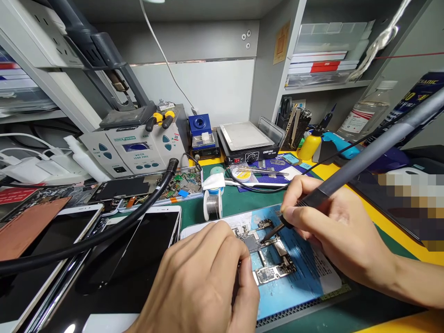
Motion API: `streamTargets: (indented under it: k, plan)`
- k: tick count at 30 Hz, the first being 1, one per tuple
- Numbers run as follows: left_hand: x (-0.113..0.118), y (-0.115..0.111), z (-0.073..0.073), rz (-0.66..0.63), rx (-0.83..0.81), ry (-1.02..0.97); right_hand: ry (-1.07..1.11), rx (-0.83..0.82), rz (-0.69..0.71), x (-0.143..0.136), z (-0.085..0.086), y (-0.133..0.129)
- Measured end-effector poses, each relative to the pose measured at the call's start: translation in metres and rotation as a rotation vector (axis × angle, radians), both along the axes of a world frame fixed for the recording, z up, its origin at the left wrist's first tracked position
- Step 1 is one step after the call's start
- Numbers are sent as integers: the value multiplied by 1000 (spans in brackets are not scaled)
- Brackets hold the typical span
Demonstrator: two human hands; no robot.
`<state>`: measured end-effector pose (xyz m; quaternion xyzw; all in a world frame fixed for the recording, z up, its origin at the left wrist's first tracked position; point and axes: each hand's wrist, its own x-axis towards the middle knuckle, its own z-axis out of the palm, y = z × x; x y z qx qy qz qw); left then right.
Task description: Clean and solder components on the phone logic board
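My right hand [333,226] grips a soldering iron [342,173] with a thick grey handle, slanting from the upper right. Its dark narrow tip touches or hovers just over a phone circuit board [268,274]; contact is too fine to tell. The board has a dark square chip and open gaps, and lies on a blue and white card [277,296]. At the board's left side my left hand [204,273] is closed, fingers curled down and covering that part of the board. Whatever its fingertips hold is hidden behind the hand.
A solder spool [212,206] stands behind the card. A hot-air station [138,143] is at back left, its black hose [138,212] crossing over dark-screened phones [149,259]. A heating plate [248,138] sits at the back. A yellow bottle [310,145] and tool holder [294,127] stand right.
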<state>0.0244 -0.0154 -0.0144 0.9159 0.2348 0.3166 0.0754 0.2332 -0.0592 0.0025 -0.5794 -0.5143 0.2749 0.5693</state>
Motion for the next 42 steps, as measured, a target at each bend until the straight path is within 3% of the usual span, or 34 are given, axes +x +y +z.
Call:
streamTargets:
  k: [42]
  plan:
    - [-2,0,0,1,-12,12,43,-20,20,-5,3,-2]
